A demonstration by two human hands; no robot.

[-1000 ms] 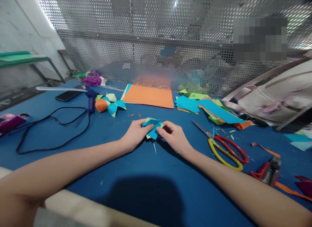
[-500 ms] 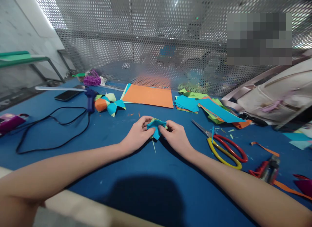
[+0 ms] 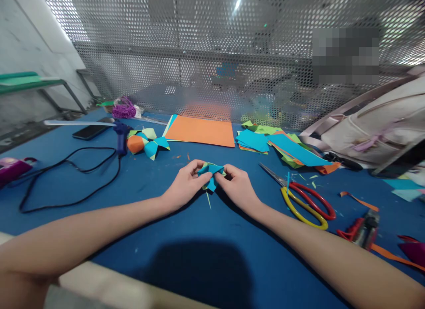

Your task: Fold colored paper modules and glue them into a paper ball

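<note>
Between my two hands, just over the blue table, is a small folded paper piece, blue with pale green edges. My left hand pinches its left side, thumb laid across the front. The right side is gripped by my right hand, thumb and fingers closed on the paper. Fingertips behind the paper are hidden. A thin pale strip points down below it. Folded paper shapes in orange, blue and pale green lie farther off to the left.
Scissors with red and yellow handles lie right, near red-handled pliers. Behind are orange sheets and blue cut papers. Left are a glue gun, its cord and a phone. A perforated metal screen borders the back.
My left thumb has slid inward and up across the front of the folded paper. Both hands keep hold of it. The whole view has shifted slightly.
</note>
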